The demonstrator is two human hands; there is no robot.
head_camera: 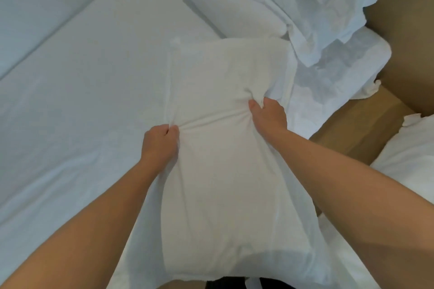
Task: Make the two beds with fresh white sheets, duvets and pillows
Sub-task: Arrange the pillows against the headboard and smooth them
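A white pillow (pixel 225 171) lies lengthwise in front of me on the bed's white sheet (pixel 82 101). My left hand (pixel 159 143) pinches the pillow's left edge about halfway along. On the pillow's right side, my right hand (pixel 270 115) bunches its fabric, which creases between the two hands. Beyond the pillow sit a rolled white towel or second pillow (pixel 225 2) and a crumpled white duvet (pixel 317 2).
Brown floor (pixel 404 19) shows to the right between the beds. The corner of a second white bed (pixel 408 162) is at the right edge. A thin white cover (pixel 340 73) hangs over the bed's right side.
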